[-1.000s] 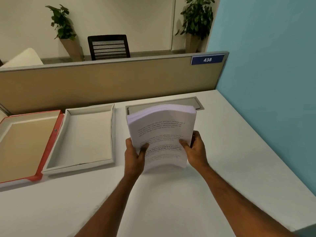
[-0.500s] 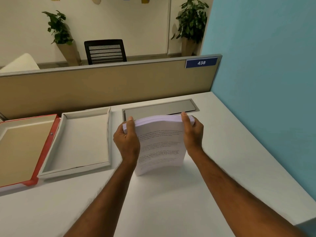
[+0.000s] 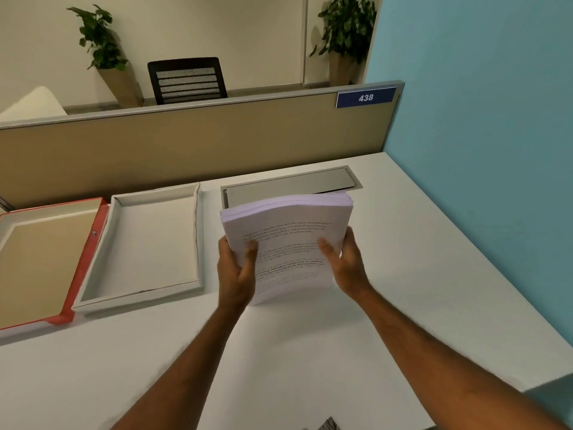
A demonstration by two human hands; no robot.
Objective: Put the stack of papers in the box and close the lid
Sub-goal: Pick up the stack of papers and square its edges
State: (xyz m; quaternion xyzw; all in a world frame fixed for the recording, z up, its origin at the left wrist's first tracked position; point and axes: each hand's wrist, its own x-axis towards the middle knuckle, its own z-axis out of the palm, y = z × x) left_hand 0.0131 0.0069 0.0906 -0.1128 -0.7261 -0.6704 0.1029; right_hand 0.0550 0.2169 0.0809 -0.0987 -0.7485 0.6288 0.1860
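Note:
A thick stack of printed papers (image 3: 286, 243) stands on its lower edge on the white desk, leaning back and slightly bowed. My left hand (image 3: 236, 271) grips its left side with the thumb on the front sheet. My right hand (image 3: 344, 262) grips the right side the same way. The open box lies left of the stack: a pale shallow tray (image 3: 198, 237) with nothing in it. Hinged to the tray's left side, the red-edged lid (image 3: 90, 252) lies flat, inside up.
A grey cable hatch (image 3: 291, 186) is set into the white desk (image 3: 310, 352) just behind the stack. A beige partition (image 3: 186, 144) with a blue "438" plate runs along the back. A blue wall (image 3: 480, 150) borders the desk's right edge.
Both hands slid from the stack's top corners down to its sides, thumbs now on the front sheet. The stack is lifted a little and tilted back.

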